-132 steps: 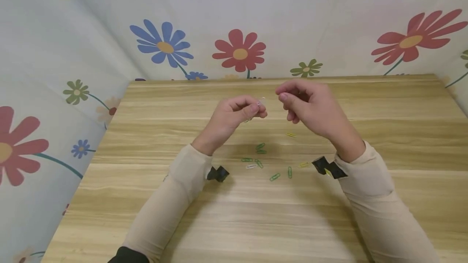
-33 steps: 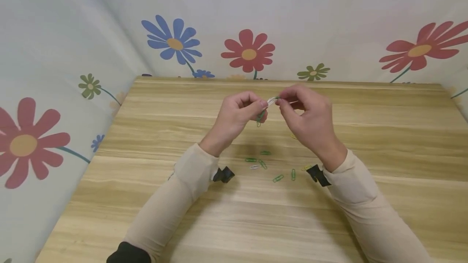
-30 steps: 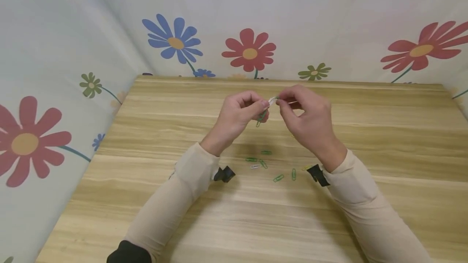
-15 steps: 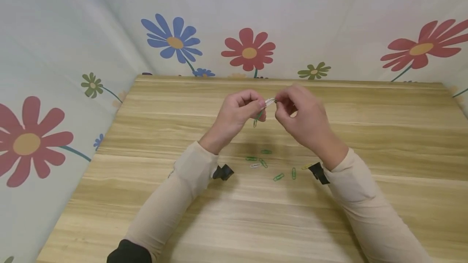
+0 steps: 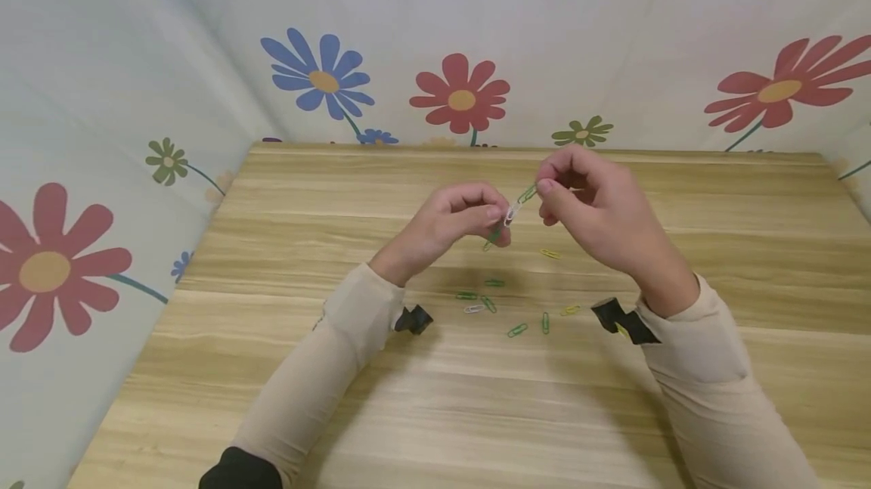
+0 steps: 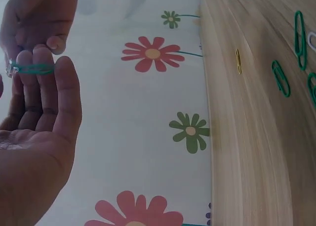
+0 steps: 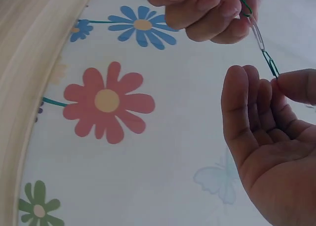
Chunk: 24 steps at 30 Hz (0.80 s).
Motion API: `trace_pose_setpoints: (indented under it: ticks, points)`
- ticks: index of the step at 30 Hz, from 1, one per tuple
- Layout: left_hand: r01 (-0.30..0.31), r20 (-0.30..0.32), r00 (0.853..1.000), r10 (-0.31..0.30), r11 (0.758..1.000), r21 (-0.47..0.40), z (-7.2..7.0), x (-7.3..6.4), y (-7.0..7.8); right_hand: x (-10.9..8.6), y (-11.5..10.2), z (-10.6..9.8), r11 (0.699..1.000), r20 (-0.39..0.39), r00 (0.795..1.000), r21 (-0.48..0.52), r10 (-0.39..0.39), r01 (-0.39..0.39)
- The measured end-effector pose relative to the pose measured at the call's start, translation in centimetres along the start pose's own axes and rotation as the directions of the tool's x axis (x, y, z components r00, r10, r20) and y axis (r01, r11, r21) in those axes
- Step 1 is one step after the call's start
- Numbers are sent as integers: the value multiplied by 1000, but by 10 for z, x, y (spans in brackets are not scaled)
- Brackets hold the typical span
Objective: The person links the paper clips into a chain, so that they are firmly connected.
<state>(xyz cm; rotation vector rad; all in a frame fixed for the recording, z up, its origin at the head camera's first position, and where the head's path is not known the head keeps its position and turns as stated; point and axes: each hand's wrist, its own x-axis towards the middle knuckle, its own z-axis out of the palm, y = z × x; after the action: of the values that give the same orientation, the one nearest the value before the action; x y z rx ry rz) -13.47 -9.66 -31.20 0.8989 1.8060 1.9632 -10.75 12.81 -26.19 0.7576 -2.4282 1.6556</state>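
Note:
A short chain of linked paper clips stretches between my two hands above the table. My right hand (image 5: 592, 209) pinches its upper green paper clip (image 5: 527, 193) between thumb and fingertips. Linked below that is a white paper clip (image 5: 512, 213), right at the fingertips of my left hand (image 5: 463, 221). Another green paper clip (image 6: 34, 68) lies across the left hand's curled fingers in the left wrist view, and its end hangs below them in the head view. The right wrist view shows the green and white links slanting between both hands.
On the wooden table (image 5: 340, 398) below lie several loose paper clips: green ones such as a green clip (image 5: 517, 330), a white clip (image 5: 473, 309) and yellow ones such as a yellow clip (image 5: 550, 254). A flowered cloth backdrop (image 5: 395, 13) stands behind the table's far edge.
The right hand came to the left one, where a green clip met the white clip. Now it has drawn away to the right, and the linked green and white clips show in a line.

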Motion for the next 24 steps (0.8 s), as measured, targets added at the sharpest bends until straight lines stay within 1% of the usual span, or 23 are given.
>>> trace_pose_setpoints:
  ticks: [5, 7, 9, 13, 16, 18, 20, 22, 23, 24]
  points:
    - [-54, 52, 997, 56, 997, -54, 5, 0, -1, -3, -7, 1, 992, 27, 996, -93, -81, 83]
    - [-63, 60, 996, 66, 997, -49, 7, 0, 0, -4, -8, 2, 988, 40, 993, -110, -108, 112]
    - [-61, 63, 996, 63, 997, -36, 9, 0, 0, -5, -9, 3, 987, 45, 992, -103, -119, 123]
    - [-51, 47, 998, 51, 999, -14, 8, -2, 3, -5, -9, 8, 987, 40, 990, -82, -135, 138]
    - [-48, 13, 999, 49, 998, -36, 5, -5, 7, -4, -7, 10, 988, 22, 990, -50, -142, 143]
    - [-61, -19, 998, 60, 996, -68, 1, -7, 10, -2, -4, 11, 990, 12, 991, -55, -131, 132]
    - [-91, -53, 995, 86, 990, -111, -3, -9, 12, -1, 1, 10, 990, 31, 995, -105, -94, 97]
    - [-134, -87, 989, 121, 979, -153, -8, -9, 13, 2, 9, 11, 982, 90, 996, -186, -25, 42]
    - [-157, -103, 985, 141, 973, -169, -10, -9, 14, 3, 14, 12, 972, 132, 991, -236, 12, 20]
    - [-181, -118, 980, 161, 966, -186, -12, -9, 14, 4, 21, 15, 958, 183, 982, -286, 49, 6]
